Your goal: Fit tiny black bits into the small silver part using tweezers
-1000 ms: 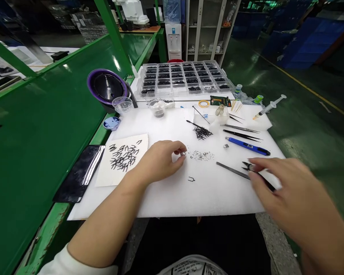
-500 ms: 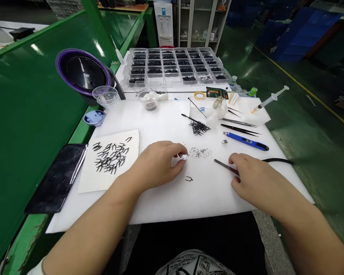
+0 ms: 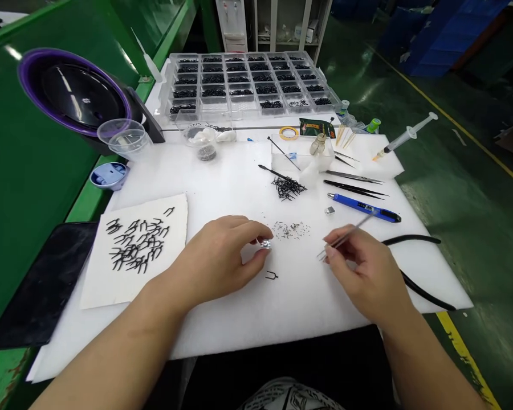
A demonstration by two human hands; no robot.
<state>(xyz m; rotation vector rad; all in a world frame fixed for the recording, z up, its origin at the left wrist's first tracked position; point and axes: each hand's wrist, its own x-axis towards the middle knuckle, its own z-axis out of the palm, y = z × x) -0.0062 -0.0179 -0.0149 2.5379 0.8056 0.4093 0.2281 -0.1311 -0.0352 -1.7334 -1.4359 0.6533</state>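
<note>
My left hand [image 3: 224,259] is closed, with a small shiny metal block [image 3: 265,244] pinched between thumb and fingertips. My right hand [image 3: 363,270] grips metal tweezers [image 3: 351,230], their tips pointing left and down, close above the white foam sheet [image 3: 235,182]. A black fork-shaped piece [image 3: 272,275] lies just below my left fingertips. Tiny dark bits [image 3: 291,229] are scattered between the hands. Black tool handles [image 3: 427,291], probably of pliers, stick out from behind my right hand; the head of that tool is hidden.
A paper sheet [image 3: 96,285] with many fork pieces lies left. A heap of black pieces [image 3: 288,188], a blue pen-like tool [image 3: 363,207], more tweezers [image 3: 354,189] and a syringe [image 3: 406,135] lie beyond. A compartment tray [image 3: 228,105] stands behind. A purple-rimmed bin [image 3: 29,85] is at left.
My right hand has turned and lifted the metal tool, now seen as tweezers with tips to the left. My left hand keeps the metal block. The whole view has shifted slightly.
</note>
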